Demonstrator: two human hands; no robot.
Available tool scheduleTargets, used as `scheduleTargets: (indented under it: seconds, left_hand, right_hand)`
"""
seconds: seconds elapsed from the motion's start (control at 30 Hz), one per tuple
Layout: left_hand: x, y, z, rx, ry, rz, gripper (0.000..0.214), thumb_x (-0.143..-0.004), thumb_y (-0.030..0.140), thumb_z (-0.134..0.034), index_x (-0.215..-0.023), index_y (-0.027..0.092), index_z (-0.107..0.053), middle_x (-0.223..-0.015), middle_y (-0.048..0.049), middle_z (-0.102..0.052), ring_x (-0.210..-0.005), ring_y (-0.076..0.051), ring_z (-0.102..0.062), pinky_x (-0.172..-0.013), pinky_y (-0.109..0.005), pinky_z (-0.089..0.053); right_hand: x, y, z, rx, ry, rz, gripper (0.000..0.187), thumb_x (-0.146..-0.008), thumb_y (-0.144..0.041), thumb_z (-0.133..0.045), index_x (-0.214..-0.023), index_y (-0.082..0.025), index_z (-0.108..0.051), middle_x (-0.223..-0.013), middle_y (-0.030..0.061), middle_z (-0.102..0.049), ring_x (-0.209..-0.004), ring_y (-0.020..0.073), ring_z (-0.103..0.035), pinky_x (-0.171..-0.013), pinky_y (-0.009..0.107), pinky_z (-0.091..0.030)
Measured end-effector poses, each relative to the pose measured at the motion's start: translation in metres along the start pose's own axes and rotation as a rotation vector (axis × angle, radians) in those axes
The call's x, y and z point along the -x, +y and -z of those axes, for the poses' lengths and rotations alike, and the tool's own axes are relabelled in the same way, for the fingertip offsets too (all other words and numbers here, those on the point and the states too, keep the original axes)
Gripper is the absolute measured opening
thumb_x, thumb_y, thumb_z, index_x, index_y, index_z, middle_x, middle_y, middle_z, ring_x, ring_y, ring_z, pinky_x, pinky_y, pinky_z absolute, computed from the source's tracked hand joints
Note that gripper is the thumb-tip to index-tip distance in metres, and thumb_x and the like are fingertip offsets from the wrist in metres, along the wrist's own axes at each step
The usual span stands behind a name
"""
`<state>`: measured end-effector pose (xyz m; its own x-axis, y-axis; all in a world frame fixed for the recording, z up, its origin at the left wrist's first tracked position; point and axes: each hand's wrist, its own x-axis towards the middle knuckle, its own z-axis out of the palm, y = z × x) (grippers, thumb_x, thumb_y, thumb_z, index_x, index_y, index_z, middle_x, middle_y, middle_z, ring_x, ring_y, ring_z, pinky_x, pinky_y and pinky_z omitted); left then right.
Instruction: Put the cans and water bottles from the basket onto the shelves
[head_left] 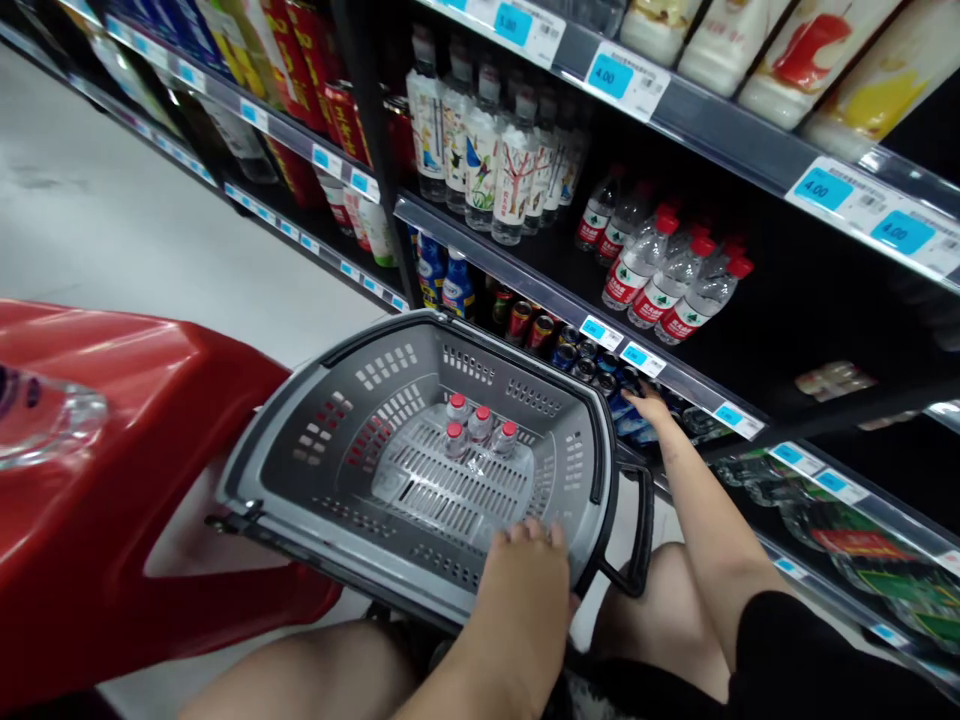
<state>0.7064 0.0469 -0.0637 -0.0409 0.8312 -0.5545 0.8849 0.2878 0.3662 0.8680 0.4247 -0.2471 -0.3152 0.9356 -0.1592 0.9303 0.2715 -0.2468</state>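
A grey plastic shopping basket [315,450] rests tilted in front of my knees. Three small clear bottles with red caps [480,428] stand together on its slatted floor. My left hand [525,570] is closed over the basket's near rim, fingers curled inside. My right hand [651,408] reaches past the basket's right corner into a low shelf, at a row of dark cans [592,365]. Its fingertips are buried among the cans, so its grip does not show. The basket's black handle [637,540] hangs down at the right.
Black store shelving runs along the right, with red-capped water bottles [675,285], decorated bottles [487,150] and blue price tags [825,188]. A large red plastic object [112,470] sits close on the left. Pale floor [112,220] stretches away beyond it.
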Motion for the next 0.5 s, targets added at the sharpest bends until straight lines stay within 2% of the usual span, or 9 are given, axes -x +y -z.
scheduleTargets:
  seconds: [0.1, 0.2, 0.27, 0.3, 0.4, 0.43, 0.5]
  left_hand:
    - [0.005, 0.001, 0.0, -0.011, 0.085, -0.047, 0.068, -0.088, 0.027, -0.066, -0.15, 0.012, -0.043, -0.148, -0.0228, -0.047, -0.135, -0.037, -0.048, -0.109, -0.048, -0.044]
    - [0.008, 0.0, 0.002, -0.022, 0.094, 0.022, 0.067, -0.089, 0.026, -0.065, -0.149, 0.008, -0.043, -0.147, -0.0264, -0.047, -0.133, -0.04, -0.049, -0.108, -0.049, -0.044]
    - [0.01, 0.0, 0.002, -0.027, 0.07, 0.054, 0.065, -0.09, 0.023, -0.062, -0.148, 0.005, -0.043, -0.144, -0.0288, -0.049, -0.131, -0.041, -0.051, -0.107, -0.049, -0.044]
    - [0.01, 0.001, 0.002, -0.031, 0.058, 0.059, 0.062, -0.091, 0.021, -0.058, -0.148, 0.004, -0.043, -0.143, -0.0292, -0.05, -0.13, -0.041, -0.052, -0.106, -0.049, -0.044]
    - [0.01, 0.003, 0.002, -0.041, 0.051, 0.033, 0.056, -0.094, 0.015, -0.047, -0.149, 0.004, -0.043, -0.141, -0.0274, -0.053, -0.128, -0.037, -0.054, -0.105, -0.046, -0.044]
    - [0.009, 0.004, 0.002, -0.041, 0.052, 0.023, 0.056, -0.094, 0.016, -0.049, -0.149, 0.004, -0.043, -0.142, -0.0272, -0.052, -0.128, -0.037, -0.054, -0.105, -0.045, -0.045]
    - [0.008, 0.005, 0.002, -0.04, 0.061, 0.014, 0.06, -0.091, 0.019, -0.056, -0.148, 0.002, -0.044, -0.142, -0.0281, -0.052, -0.127, -0.038, -0.054, -0.104, -0.045, -0.045]
  right_hand:
    - [0.005, -0.014, 0.013, -0.07, -0.129, 0.023, 0.055, -0.098, -0.051, -0.042, -0.133, -0.012, -0.06, -0.132, 0.0168, -0.063, -0.122, 0.0258, -0.061, -0.102, 0.037, -0.046]
    - [0.023, -0.034, 0.027, -0.103, -0.247, 0.035, 0.061, -0.101, -0.056, -0.029, -0.12, -0.014, -0.069, -0.117, 0.015, -0.071, -0.109, 0.0267, -0.067, -0.097, 0.04, -0.05]
    - [0.044, -0.053, 0.042, -0.068, -0.281, 0.067, 0.062, -0.099, -0.061, -0.033, -0.117, -0.015, -0.07, -0.117, 0.0154, -0.07, -0.107, 0.0288, -0.068, -0.096, 0.043, -0.051]
    - [0.058, -0.065, 0.052, -0.017, -0.281, 0.109, 0.059, -0.097, -0.063, -0.04, -0.116, -0.016, -0.07, -0.121, 0.0159, -0.069, -0.111, 0.0306, -0.066, -0.099, 0.044, -0.05]
    - [0.106, -0.11, 0.081, 0.254, -0.168, 0.31, 0.059, -0.087, -0.064, -0.058, -0.119, -0.015, -0.069, -0.132, 0.0194, -0.062, -0.126, 0.0385, -0.056, -0.107, 0.05, -0.044]
    - [0.121, -0.127, 0.088, 0.303, -0.147, 0.412, 0.058, -0.086, -0.063, -0.06, -0.121, -0.017, -0.068, -0.133, 0.0177, -0.061, -0.128, 0.0382, -0.054, -0.108, 0.05, -0.043]
    - [0.142, -0.164, 0.09, 0.278, -0.202, 0.573, 0.061, -0.088, -0.063, -0.057, -0.134, -0.023, -0.061, -0.14, 0.0114, -0.058, -0.131, 0.0327, -0.053, -0.11, 0.046, -0.044]
